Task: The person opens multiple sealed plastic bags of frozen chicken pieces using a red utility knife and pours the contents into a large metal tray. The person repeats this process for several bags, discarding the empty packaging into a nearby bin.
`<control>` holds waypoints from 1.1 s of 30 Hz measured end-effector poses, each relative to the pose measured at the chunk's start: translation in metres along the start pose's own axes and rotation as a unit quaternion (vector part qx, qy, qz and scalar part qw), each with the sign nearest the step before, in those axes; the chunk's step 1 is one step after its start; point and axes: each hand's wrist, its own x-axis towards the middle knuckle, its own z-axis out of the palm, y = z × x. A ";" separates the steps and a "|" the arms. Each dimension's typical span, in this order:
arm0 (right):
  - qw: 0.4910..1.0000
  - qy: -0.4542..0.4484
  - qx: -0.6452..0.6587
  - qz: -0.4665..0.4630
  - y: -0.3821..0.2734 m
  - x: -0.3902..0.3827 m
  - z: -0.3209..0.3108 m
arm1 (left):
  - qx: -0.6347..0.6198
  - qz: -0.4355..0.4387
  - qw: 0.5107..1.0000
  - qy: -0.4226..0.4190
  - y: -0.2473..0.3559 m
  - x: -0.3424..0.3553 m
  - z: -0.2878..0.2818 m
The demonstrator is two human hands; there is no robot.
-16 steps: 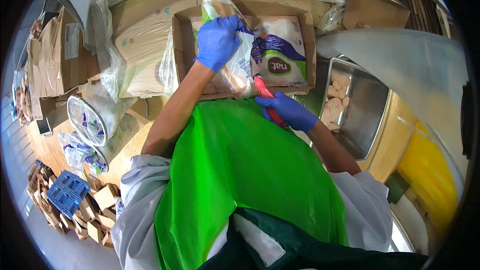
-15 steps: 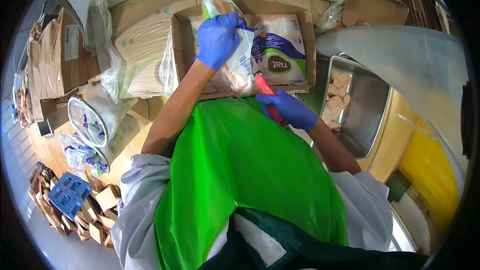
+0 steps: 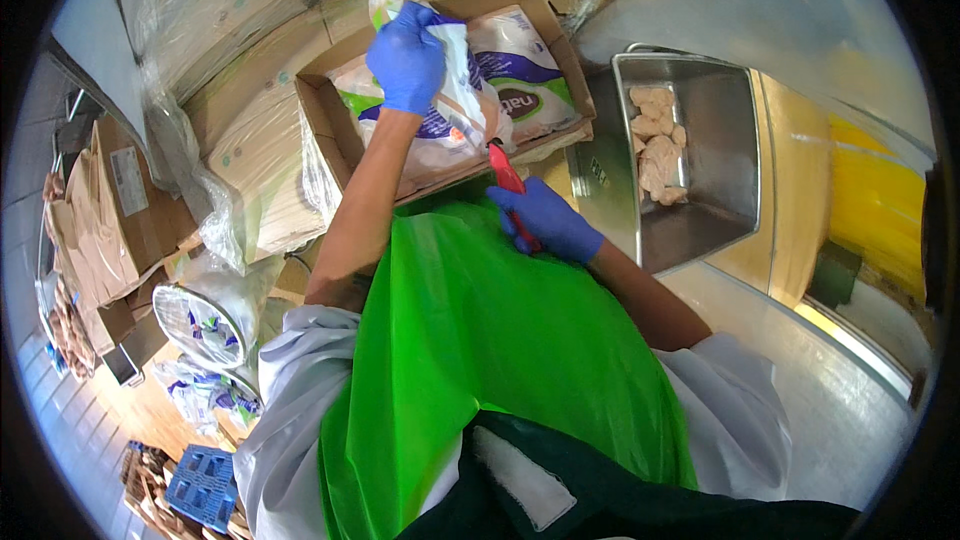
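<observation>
My left hand (image 3: 407,58), in a blue glove, is closed around the gathered top of a clear plastic bag (image 3: 462,80) of pale raw meat with purple and green print. It holds the bag tilted over an open cardboard box (image 3: 322,128). My right hand (image 3: 555,222), also gloved in blue, grips a red-handled safety cutter (image 3: 506,172). The tool's tip is at the lower end of the bag; whether it touches the plastic I cannot tell. Another printed bag of meat (image 3: 530,105) lies at the right in the box, with more bagged meat under the held one.
Right of the box stands a deep steel tub (image 3: 715,165) with raw meat pieces (image 3: 658,145) along its left side. Plastic-wrapped cartons (image 3: 255,125) are stacked behind and left. At lower left are a hooped clear bag (image 3: 200,325) with wrappers and a blue crate (image 3: 203,485).
The view has turned, so the box appears tilted and farther left, and the tub shows more fully. My hands still hold the bag and the cutter; more of the bag underneath shows.
</observation>
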 end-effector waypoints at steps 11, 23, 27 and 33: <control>0.952 0.094 -0.012 -0.291 -0.005 0.043 -0.083 | -0.122 -0.028 0.992 0.022 -0.020 -0.022 -0.037; 0.902 0.118 -0.156 -0.385 0.023 0.159 -0.025 | -0.053 -0.072 0.990 -0.109 -0.058 -0.078 -0.106; 0.919 0.161 -0.142 -0.330 0.033 0.139 -0.035 | -0.060 -0.123 0.984 -0.115 -0.077 -0.099 -0.109; 0.934 0.109 -0.026 -0.339 -0.004 0.054 0.005 | -0.026 -0.078 0.985 -0.150 -0.082 -0.110 -0.089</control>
